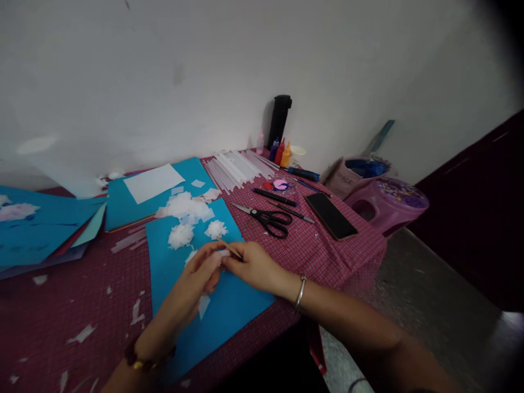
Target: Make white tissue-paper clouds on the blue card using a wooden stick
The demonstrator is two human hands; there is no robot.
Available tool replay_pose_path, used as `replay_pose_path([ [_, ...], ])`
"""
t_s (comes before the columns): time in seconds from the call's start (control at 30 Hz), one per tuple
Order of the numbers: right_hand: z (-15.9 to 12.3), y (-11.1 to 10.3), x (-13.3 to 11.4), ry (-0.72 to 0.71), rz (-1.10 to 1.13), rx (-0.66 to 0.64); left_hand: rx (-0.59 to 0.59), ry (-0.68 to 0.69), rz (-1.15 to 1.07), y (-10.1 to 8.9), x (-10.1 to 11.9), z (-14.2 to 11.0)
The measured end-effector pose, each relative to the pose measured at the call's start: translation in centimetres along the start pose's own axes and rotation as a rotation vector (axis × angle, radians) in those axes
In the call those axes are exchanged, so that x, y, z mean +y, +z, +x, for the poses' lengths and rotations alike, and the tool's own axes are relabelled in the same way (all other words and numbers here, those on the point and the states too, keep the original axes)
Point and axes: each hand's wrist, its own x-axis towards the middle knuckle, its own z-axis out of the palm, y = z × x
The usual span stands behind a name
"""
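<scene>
Over a blue sheet [245, 292], my two hands meet near its right side. The fingers of my left hand [204, 270] are closed on a small piece of white paper [224, 254]. Pinched in my right hand [254, 265] is a thin brown stick [230, 249], its tip against or very near that paper; I cannot tell which. Just beyond my hands, two fluffy white paper clumps, a left one [180, 236] and a right one [216, 230], sit on the sheet. A third clump is partly hidden by my left hand. A white paper scrap [203, 305] lies below it.
Black scissors [272, 219], a black marker [275, 197] and a phone [331, 215] lie to the right. Paper strips [233, 170], paint bottles [285, 155] and a black cylinder [280, 120] are along the wall. A pile of white paper pieces [184, 207] lies behind the clumps. A pink stool [376, 210] stands beyond the table's right edge.
</scene>
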Motion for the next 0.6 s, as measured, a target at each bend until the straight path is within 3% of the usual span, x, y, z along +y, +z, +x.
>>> replay_pose_path([
  [0.13,-0.2,-0.5,0.1,0.020,-0.001,0.000,0.105,0.100,0.177,-0.3,0.5,0.2],
  [0.2,-0.4,-0.9,-0.1,0.005,0.020,-0.014,0.113,0.071,0.190,-0.5,0.7,0.3],
  [0.3,-0.8,-2.1,-0.3,-0.039,0.135,-0.035,0.093,-0.029,0.095,-1.2,1.0,0.5],
  [0.47,-1.3,-5.1,0.2,-0.081,0.261,0.162,0.225,-0.045,-0.135,-3.0,1.3,1.1],
  [0.6,-1.1,-5.5,1.6,-0.016,0.332,0.108,0.242,-0.040,-0.159,-3.3,1.1,1.3],
])
